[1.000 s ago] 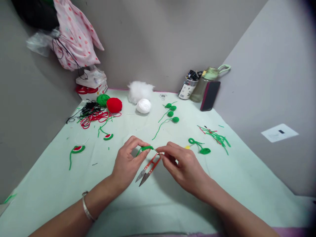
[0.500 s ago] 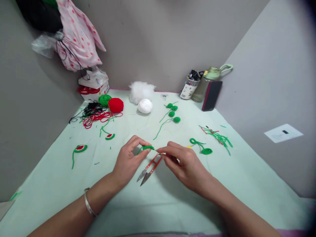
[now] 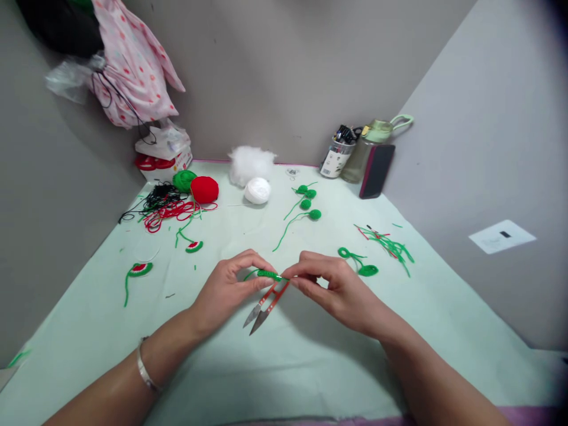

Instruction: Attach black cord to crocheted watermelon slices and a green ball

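Note:
My left hand (image 3: pixel 228 287) pinches a small green crocheted piece (image 3: pixel 268 274) between thumb and fingertips, and a green yarn tail curves off its left end. At the piece's right end, my right hand (image 3: pixel 331 290) is closed in a pinch on a thin metal needle (image 3: pixel 278 277); its far part is hidden by the fingers. Just below the fingertips, orange-handled thread snips (image 3: pixel 261 315) lie on the table with blades apart. To the right of my right hand rests a green crocheted leaf (image 3: pixel 368 270) with a looped stem.
Small watermelon slices (image 3: pixel 140 269) lie left, and green crocheted balls (image 3: pixel 315 215) beyond my hands. Behind are a red yarn ball (image 3: pixel 205 189), a white yarn ball (image 3: pixel 257 191) and stuffing (image 3: pixel 251 164). Green yarn scraps (image 3: pixel 393 245), a phone (image 3: pixel 377 171) and a bottle (image 3: pixel 355 161) stand right.
My hands have come closer together, and the green piece sits slightly lower, with the needle at its right end showing less length. The whole view has shifted slightly.

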Tool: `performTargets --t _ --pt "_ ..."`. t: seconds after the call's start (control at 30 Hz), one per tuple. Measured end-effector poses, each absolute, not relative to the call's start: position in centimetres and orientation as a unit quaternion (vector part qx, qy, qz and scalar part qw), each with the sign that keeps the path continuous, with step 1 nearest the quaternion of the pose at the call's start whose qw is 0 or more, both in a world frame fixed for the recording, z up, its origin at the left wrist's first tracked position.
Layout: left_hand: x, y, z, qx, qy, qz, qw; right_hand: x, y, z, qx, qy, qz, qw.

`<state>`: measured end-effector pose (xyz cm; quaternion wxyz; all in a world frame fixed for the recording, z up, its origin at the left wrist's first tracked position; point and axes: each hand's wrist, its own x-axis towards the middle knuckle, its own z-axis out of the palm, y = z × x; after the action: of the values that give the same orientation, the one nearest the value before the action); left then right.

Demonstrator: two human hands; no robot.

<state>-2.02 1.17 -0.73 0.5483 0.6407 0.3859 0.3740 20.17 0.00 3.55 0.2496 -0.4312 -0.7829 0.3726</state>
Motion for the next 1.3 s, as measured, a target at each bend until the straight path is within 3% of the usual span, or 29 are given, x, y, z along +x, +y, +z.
performTargets --t 0.27,0.7,0.93,1.2,1.3 --pt "-1.8 1.0 -0.4 0.585 0.367 0.375 0.618 19.7 0.4 3.4 -0.413 -0.711 0.493 0.286" --pt "-1.2 0.7 -1.2 0.558 0.431 0.343 0.621 18.3 0.3 0.9 -0.454 -0.632 0.531 0.335" --pt "-0.9 0.8 -1.2 0.541 0.423 0.291 0.666 18.9 0.4 1.9 -0.459 -0.719 0.419 0.311" --pt "-0.5 0.5 -1.2 0.552 0.428 0.219 0.681 18.9 0.1 2.3 -0.428 -0.713 0.508 0.226" --pt "0.1 0.3 -1.1 0.564 0.421 0.231 0.672 18.2 -0.1 2.3 -0.43 -0.717 0.493 0.243"
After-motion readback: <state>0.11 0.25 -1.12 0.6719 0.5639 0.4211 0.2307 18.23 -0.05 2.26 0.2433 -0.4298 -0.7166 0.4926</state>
